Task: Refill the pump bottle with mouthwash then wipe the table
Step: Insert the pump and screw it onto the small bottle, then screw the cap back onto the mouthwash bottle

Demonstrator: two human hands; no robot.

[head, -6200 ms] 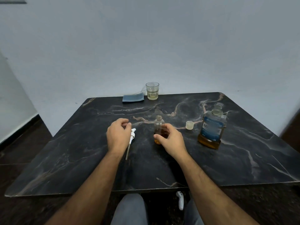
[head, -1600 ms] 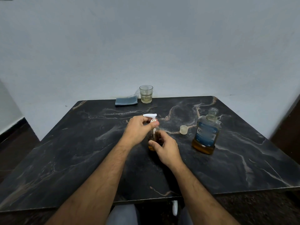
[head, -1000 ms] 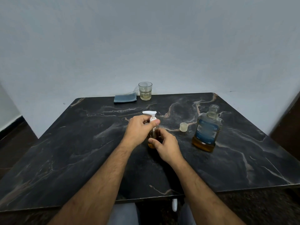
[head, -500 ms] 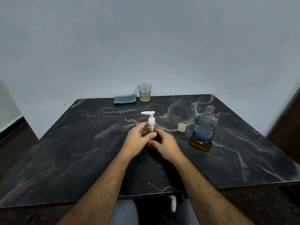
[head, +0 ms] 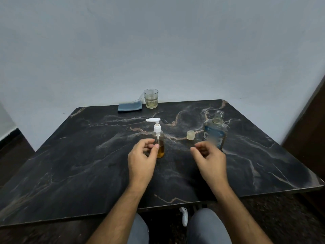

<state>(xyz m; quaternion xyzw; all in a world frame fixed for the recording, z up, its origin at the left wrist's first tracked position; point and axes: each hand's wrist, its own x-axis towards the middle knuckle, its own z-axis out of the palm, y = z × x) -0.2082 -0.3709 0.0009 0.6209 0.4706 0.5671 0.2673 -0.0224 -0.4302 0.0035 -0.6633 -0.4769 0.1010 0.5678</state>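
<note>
The small clear pump bottle (head: 160,148) stands upright mid-table, amber liquid in its lower part, with the white pump head (head: 153,120) seated on its neck. My left hand (head: 142,159) hovers just left of it with loosely curled fingers; the thumb tip overlaps the bottle's side and grips nothing. My right hand (head: 210,160) hangs further right, fingers apart and empty, in front of the mouthwash bottle (head: 216,132). That big bottle is uncapped, has a blue label and a little amber liquid. Its pale cap (head: 190,135) lies to its left.
On the dark marble table (head: 84,155), a folded blue cloth (head: 129,106) lies at the far edge beside a glass (head: 150,98) holding pale liquid. A white wall rises right behind the table. My knees and a white object on the floor show below the near edge.
The pump head went from lying on the table onto the bottle's neck. Both hands have come off the bottle; my right hand has drifted right toward the mouthwash bottle.
</note>
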